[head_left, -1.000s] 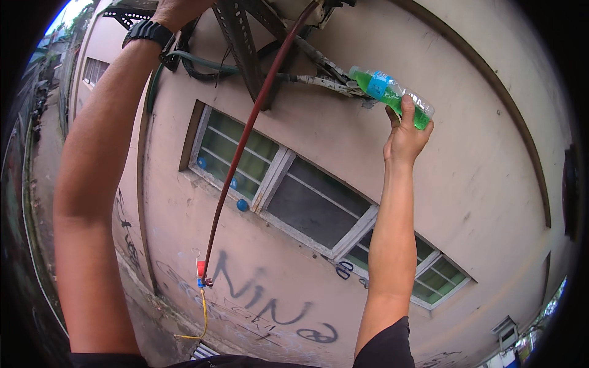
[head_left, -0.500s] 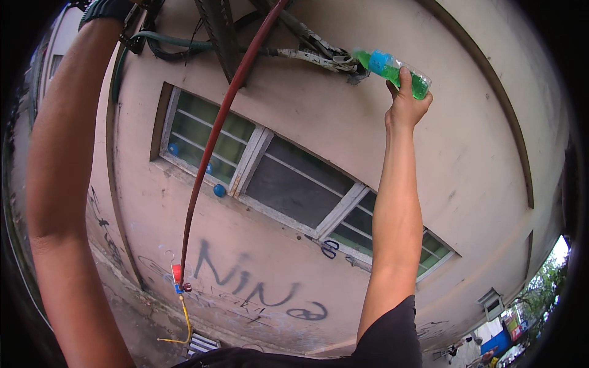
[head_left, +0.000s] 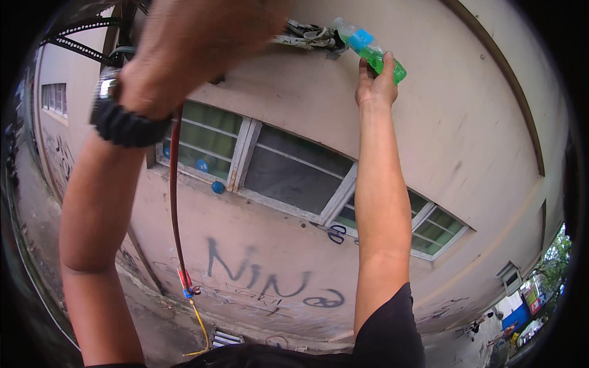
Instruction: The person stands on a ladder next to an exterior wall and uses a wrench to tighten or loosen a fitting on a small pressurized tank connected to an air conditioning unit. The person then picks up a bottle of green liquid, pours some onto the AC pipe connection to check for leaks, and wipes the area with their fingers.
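My right hand point(head_left: 377, 87) is raised high against the wall, its thumb and fingers closed round a clear plastic bottle point(head_left: 361, 40) with a blue label and green liquid inside. The bottle is tilted, its neck up and to the left. Close by its neck is the end of a bundle of pale, wrapped pipes point(head_left: 305, 38). My left hand point(head_left: 205, 40), blurred by motion, crosses the upper left with a black watch point(head_left: 126, 119) on the wrist. Its fingers cannot be made out. Below that hand hangs a dark red hose point(head_left: 174, 178).
A red-and-blue gauge fitting point(head_left: 188, 288) hangs on the hose, with a yellow hose point(head_left: 199, 319) below it. Barred windows point(head_left: 297, 172) run across the pinkish wall point(head_left: 264, 221). Perforated metal brackets point(head_left: 80, 46) jut out at the upper left.
My left hand has swung right from the upper left corner, across the pipes. My right hand and the bottle have moved up and left in view; the bottle's neck now points more upward.
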`<state>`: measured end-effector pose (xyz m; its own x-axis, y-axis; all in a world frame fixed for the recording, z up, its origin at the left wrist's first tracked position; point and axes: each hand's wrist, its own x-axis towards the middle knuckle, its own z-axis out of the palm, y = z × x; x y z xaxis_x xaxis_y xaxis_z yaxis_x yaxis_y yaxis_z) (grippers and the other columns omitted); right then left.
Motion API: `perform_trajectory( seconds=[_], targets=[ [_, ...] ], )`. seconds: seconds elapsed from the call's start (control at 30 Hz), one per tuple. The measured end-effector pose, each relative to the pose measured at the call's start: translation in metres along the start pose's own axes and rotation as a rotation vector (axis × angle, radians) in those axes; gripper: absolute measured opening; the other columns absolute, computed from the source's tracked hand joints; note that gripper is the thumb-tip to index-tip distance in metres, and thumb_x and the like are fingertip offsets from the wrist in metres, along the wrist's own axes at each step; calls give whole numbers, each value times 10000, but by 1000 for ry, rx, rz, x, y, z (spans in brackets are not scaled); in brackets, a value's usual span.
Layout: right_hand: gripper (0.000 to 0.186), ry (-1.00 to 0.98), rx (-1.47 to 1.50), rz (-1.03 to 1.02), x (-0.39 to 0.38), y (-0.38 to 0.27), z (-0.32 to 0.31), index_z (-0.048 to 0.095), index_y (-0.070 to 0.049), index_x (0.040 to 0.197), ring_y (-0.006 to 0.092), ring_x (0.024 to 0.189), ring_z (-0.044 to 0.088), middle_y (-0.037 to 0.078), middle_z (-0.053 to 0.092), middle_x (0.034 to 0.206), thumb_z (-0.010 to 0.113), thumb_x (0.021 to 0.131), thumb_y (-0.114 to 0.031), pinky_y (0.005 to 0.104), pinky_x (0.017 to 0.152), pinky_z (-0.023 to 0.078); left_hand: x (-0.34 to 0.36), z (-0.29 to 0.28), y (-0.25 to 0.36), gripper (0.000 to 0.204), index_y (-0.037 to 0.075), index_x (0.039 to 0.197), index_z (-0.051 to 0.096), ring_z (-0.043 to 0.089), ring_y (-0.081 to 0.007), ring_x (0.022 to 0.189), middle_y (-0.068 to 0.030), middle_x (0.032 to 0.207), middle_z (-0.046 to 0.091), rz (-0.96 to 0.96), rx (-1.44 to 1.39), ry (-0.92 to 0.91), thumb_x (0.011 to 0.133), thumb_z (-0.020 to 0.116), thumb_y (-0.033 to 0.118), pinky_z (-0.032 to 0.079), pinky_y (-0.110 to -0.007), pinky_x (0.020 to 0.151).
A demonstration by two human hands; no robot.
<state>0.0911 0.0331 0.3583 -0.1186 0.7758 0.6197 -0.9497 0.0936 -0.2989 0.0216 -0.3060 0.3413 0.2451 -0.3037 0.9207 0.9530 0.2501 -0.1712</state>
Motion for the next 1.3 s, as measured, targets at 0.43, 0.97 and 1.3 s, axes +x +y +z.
perform_trajectory(
  seconds=[0.43,0.97,1.3],
  targets=[
    [508,-167,-128,-93,-4,-24,-16,453,28,1284,323,1151,630,170,560,1279,788,952,-164,519,939,616,-80,259,-92,209,98,1127,749,599,-345,1197,-106,1187,703,-245,86,-290,970,641,184,497,-472,1022],
    [713,-312,-304,-177,23,-34,8,320,60,1322,323,1156,640,215,522,1286,847,901,-172,483,878,690,-128,298,-64,359,183,1279,673,425,-343,1396,-90,1394,557,-193,84,-26,960,694,345,311,-622,1143],
    [681,-290,-242,-156,24,-35,10,327,59,1311,312,1056,681,204,557,1247,833,910,-158,466,827,697,-86,299,-66,463,199,1309,698,465,-285,1417,-25,1483,590,-449,206,-344,1020,477,486,287,-758,1075]
  ],
)
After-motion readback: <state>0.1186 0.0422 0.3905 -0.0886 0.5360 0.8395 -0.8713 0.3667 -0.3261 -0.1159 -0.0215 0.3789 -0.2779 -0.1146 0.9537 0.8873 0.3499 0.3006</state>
